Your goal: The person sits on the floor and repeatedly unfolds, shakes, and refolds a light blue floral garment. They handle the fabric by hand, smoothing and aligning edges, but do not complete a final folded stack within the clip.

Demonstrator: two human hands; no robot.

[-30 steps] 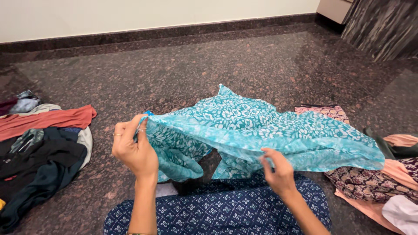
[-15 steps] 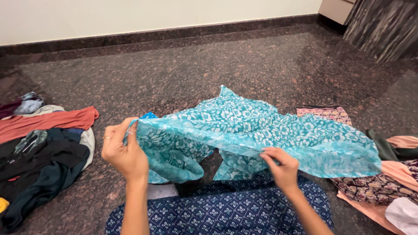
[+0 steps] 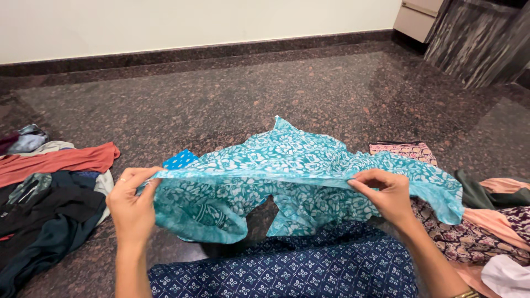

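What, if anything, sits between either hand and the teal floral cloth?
Nothing visible. The left hand and right hand each pinch the top edge of the teal floral cloth directly, holding it stretched above the granite floor.

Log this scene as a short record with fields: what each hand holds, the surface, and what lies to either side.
left hand: grips the folded top edge of the teal floral garment
right hand: pinches the same edge further along
garment state: held up, stretched between the hands, lower part hanging loose
surface: dark speckled stone floor
left side: pile of dark and orange clothes
right side: heap of patterned clothes
below: navy printed fabric
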